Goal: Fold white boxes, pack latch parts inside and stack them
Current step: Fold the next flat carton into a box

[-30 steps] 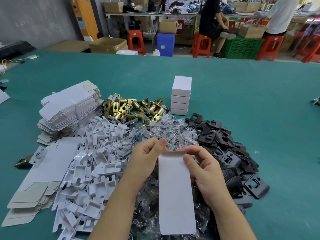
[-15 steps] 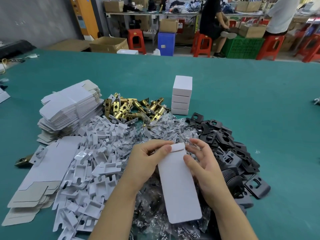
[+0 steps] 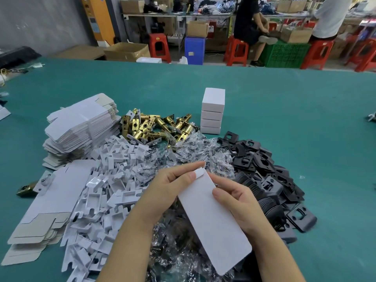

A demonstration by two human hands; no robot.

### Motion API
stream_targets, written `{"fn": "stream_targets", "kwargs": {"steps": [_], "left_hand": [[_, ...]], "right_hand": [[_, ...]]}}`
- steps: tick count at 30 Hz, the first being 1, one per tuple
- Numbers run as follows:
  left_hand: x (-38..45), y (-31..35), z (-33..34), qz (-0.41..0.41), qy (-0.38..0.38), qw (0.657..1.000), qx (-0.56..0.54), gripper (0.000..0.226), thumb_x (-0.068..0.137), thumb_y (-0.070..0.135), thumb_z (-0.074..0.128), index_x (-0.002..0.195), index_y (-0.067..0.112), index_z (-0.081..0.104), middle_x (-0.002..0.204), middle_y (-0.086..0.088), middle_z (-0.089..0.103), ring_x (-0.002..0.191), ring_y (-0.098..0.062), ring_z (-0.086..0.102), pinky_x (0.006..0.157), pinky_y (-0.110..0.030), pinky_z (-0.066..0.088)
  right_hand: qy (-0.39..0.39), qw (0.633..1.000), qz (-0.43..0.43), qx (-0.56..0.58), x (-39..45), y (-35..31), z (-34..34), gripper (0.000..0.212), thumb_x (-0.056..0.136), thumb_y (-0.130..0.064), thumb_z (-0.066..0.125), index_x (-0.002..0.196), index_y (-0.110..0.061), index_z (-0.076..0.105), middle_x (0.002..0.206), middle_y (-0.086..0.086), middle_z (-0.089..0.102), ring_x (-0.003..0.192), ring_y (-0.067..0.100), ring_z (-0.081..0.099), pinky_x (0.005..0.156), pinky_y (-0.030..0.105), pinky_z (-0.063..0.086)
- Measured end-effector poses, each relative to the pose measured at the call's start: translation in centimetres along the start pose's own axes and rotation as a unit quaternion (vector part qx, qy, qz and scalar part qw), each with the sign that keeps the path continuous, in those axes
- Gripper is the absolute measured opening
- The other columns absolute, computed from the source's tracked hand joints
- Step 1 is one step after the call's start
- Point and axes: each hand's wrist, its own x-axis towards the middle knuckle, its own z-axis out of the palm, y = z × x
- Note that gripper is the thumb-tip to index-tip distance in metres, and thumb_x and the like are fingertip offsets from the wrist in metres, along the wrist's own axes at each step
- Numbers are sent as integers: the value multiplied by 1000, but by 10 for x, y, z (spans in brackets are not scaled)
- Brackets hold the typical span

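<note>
Both my hands hold one white box [image 3: 213,218] above the parts piles, its far end tilted toward the left. My left hand [image 3: 171,190] grips the far left edge, thumb by the end flap. My right hand [image 3: 238,202] grips the right edge, thumb on top. A stack of several closed white boxes [image 3: 213,111] stands on the green table [image 3: 305,119] behind the piles. Brass latch bodies [image 3: 156,127] lie in a heap at centre left. Flat unfolded box blanks [image 3: 79,127] are piled at the left.
White plastic inserts [image 3: 105,184] spread left of my arms, clear plastic bags [image 3: 195,151] lie under my hands, black strike plates [image 3: 264,171] sit to the right. More flat blanks [image 3: 50,208] lie at the near left. People sit on red stools [image 3: 238,50] beyond the table.
The box has turned in my hands, its far end swinging left and its near end right. My left thumb now lies along the end flap.
</note>
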Motion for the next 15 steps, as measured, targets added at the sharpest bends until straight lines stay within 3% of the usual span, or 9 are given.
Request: {"fn": "stream_targets", "kwargs": {"steps": [7, 15], "left_hand": [[0, -1, -8, -12, -31, 999, 0, 33, 98, 33, 55, 126, 34, 72, 127, 3, 72, 114, -17, 68, 88, -29, 50], [2, -7, -15, -14, -48, 998, 24, 37, 97, 40, 55, 130, 35, 69, 130, 2, 71, 123, -17, 64, 105, -44, 46]], "right_hand": [[-37, 999, 13, 11, 1, 3, -1, 59, 78, -50, 84, 132, -30, 70, 119, 11, 75, 95, 26, 74, 75, 38, 60], [-51, 998, 21, 33, 0, 1, -2, 45, 84, -31, 73, 129, -28, 72, 131, 5, 71, 101, 22, 73, 77, 32, 59]]}}
